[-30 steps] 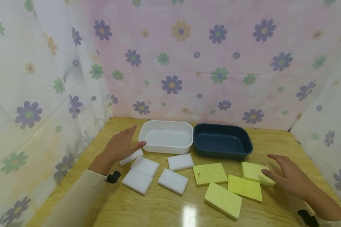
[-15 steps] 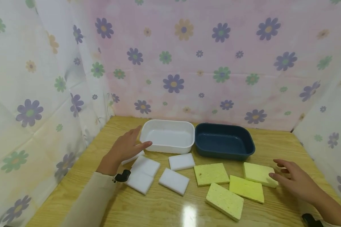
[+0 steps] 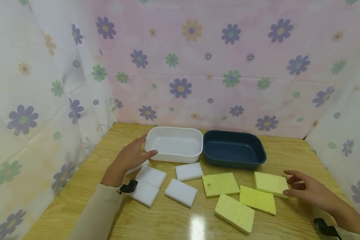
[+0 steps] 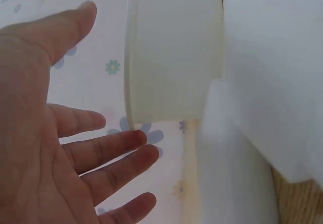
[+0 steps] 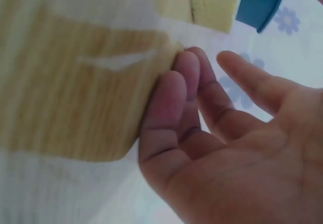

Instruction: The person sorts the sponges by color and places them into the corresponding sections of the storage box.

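Observation:
In the head view my left hand [image 3: 128,161] hovers at the left end of the white tub [image 3: 174,158], thumb stretched over its near rim. Its spread fingers [image 4: 121,166] hold nothing in the left wrist view. White sponges lie below, one [image 3: 138,167] partly hidden by this hand, two overlapping [image 3: 150,176]. My right hand [image 3: 313,191] is beside a thick pale-yellow sponge [image 3: 270,184], thumb tip right at its corner. Loosely bent, its fingers [image 5: 164,100] grip nothing in the right wrist view.
A dark blue tub [image 3: 234,163] stands against the white one. Before them lie more white sponges [image 3: 181,192] and yellow sponges [image 3: 220,184] on the wooden table [image 3: 156,223]. Flowered cloth [image 3: 198,66] hangs behind and at both sides.
My left hand has shifted right, closer to the white tub. My right hand has drawn slightly back from the thick yellow sponge, and its fingers bend more. Tubs and sponges have stayed put.

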A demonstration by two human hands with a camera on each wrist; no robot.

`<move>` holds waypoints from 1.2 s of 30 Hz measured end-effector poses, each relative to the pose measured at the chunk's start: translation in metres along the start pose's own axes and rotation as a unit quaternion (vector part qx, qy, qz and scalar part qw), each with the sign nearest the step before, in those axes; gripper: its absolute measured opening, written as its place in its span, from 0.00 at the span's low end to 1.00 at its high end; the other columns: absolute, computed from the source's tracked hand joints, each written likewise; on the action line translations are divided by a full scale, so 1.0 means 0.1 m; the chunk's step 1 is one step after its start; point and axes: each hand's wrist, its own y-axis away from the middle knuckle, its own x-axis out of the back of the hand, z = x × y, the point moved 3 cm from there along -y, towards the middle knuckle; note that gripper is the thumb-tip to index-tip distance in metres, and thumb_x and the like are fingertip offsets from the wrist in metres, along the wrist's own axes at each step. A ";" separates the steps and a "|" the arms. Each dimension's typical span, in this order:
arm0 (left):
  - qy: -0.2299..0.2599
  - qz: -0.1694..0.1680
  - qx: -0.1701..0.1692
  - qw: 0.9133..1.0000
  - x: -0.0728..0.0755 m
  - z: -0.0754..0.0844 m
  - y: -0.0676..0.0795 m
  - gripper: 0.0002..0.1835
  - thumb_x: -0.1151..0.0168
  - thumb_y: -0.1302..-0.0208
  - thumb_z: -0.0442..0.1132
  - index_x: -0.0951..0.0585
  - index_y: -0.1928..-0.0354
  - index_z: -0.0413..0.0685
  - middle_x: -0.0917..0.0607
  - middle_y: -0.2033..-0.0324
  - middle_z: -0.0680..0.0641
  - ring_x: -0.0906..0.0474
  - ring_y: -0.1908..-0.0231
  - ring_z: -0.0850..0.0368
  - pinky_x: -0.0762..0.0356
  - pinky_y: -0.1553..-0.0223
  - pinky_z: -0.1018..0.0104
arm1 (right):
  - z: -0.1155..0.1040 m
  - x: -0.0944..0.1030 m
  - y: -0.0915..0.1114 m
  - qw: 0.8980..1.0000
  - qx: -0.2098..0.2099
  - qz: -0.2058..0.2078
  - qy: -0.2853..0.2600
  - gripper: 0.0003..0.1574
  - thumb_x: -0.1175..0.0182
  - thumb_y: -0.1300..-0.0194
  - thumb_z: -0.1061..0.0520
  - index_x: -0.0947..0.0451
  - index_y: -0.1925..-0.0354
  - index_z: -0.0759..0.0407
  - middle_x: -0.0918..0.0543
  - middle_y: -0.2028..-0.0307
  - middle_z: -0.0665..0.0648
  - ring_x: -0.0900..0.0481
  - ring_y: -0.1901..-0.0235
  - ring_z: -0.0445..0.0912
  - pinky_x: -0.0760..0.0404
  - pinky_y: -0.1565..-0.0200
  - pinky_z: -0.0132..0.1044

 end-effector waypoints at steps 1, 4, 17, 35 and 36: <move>0.006 0.000 0.000 1.000 -0.01 -0.01 0.00 0.58 0.47 0.34 0.77 0.53 0.16 0.47 0.38 0.22 0.36 0.40 0.25 0.33 0.38 0.31 0.31 | 0.01 0.00 -0.01 1.000 0.008 -0.001 -0.001 0.50 0.35 0.27 0.48 0.46 0.22 0.69 0.27 0.38 0.75 0.20 0.44 0.65 0.17 0.57 0.35; 0.019 -0.007 0.007 1.000 -0.06 -0.05 -0.02 0.57 0.46 0.33 0.76 0.51 0.17 0.46 0.39 0.22 0.36 0.41 0.24 0.34 0.39 0.30 0.32 | 0.03 0.02 -0.02 1.000 0.024 -0.011 -0.007 0.50 0.32 0.29 0.51 0.45 0.22 0.69 0.28 0.37 0.75 0.20 0.43 0.64 0.18 0.57 0.31; 0.045 -0.013 0.042 0.998 -0.13 -0.05 -0.03 0.56 0.39 0.34 0.71 0.44 0.19 0.40 0.38 0.22 0.34 0.43 0.23 0.33 0.40 0.28 0.35 | 0.06 0.05 0.00 0.999 -0.002 -0.035 -0.024 0.49 0.29 0.33 0.51 0.38 0.25 0.68 0.31 0.32 0.81 0.25 0.38 0.74 0.17 0.55 0.36; 0.052 0.001 0.057 0.997 -0.12 -0.01 -0.06 0.54 0.41 0.33 0.72 0.44 0.19 0.43 0.30 0.26 0.36 0.34 0.27 0.35 0.33 0.31 0.36 | 0.10 0.06 -0.01 0.999 -0.021 -0.015 -0.046 0.46 0.31 0.31 0.50 0.37 0.24 0.66 0.27 0.34 0.74 0.23 0.39 0.66 0.16 0.54 0.36; 0.048 0.004 0.058 0.997 -0.12 0.00 -0.07 0.54 0.41 0.33 0.72 0.44 0.19 0.42 0.30 0.26 0.36 0.34 0.27 0.35 0.33 0.31 0.36 | 0.10 0.06 -0.01 0.999 -0.021 -0.012 -0.045 0.46 0.31 0.31 0.49 0.37 0.24 0.66 0.26 0.34 0.73 0.23 0.39 0.66 0.16 0.55 0.36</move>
